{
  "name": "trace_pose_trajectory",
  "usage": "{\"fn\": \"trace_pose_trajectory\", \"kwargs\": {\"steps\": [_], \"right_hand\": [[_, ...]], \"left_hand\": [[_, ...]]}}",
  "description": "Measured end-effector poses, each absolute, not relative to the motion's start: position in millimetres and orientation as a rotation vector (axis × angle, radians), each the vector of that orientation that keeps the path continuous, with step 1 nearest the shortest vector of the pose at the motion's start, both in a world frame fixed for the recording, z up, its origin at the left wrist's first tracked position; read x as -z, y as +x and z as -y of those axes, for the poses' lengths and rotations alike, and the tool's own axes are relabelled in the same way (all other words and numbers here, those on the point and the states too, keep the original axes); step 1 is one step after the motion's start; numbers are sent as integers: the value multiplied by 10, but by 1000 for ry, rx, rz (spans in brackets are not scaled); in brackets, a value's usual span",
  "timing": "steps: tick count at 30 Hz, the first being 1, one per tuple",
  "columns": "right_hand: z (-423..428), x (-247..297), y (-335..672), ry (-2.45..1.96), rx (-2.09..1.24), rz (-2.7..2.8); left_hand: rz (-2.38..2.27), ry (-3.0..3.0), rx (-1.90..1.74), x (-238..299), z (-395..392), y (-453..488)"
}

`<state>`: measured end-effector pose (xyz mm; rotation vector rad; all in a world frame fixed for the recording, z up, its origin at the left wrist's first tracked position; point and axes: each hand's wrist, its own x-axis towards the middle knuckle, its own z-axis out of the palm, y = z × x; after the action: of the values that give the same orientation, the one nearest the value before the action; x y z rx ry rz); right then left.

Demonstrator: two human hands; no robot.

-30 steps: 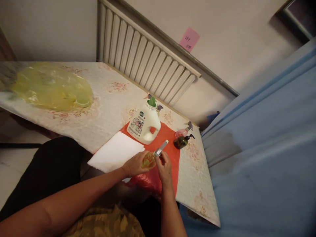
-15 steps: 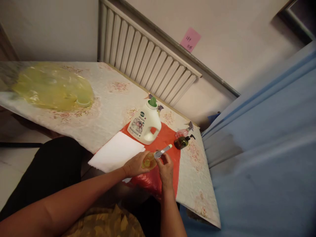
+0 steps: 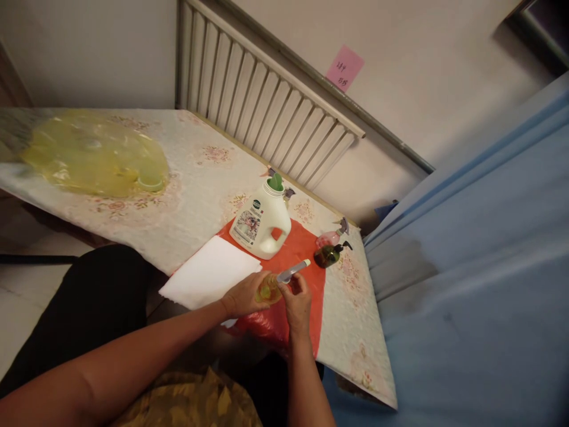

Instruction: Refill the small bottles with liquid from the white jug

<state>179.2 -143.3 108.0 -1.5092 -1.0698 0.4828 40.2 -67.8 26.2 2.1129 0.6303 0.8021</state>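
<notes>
My left hand (image 3: 242, 295) is wrapped round a small yellow-green bottle (image 3: 268, 291) held over the red plastic sheet (image 3: 306, 249). My right hand (image 3: 297, 301) pinches a slim silver stick with a pale green tip (image 3: 292, 271), its lower end at the bottle's mouth. A white detergent jug (image 3: 263, 222) with a green spout stands just beyond the hands. A white folded cloth or paper (image 3: 208, 274) lies to the left of my left hand.
Two small spray bottles, one pink (image 3: 329, 237) and one dark green (image 3: 328, 255), lie at the right of the red sheet. A yellow plastic bag (image 3: 93, 157) sits far left on the flowered tablecloth (image 3: 195, 178). A radiator (image 3: 267, 112) lines the wall; blue fabric (image 3: 466, 284) fills the right.
The silver stick has tilted lower, from steeply raised to more level, its green tip swinging right. Both hands stay at the same spot.
</notes>
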Motion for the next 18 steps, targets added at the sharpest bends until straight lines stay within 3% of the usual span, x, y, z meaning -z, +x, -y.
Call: {"fn": "trace_pose_trajectory", "kwargs": {"steps": [18], "right_hand": [[1483, -1172, 1793, -1516, -430, 1288]], "left_hand": [[-623, 2121, -834, -275, 684, 402]]}}
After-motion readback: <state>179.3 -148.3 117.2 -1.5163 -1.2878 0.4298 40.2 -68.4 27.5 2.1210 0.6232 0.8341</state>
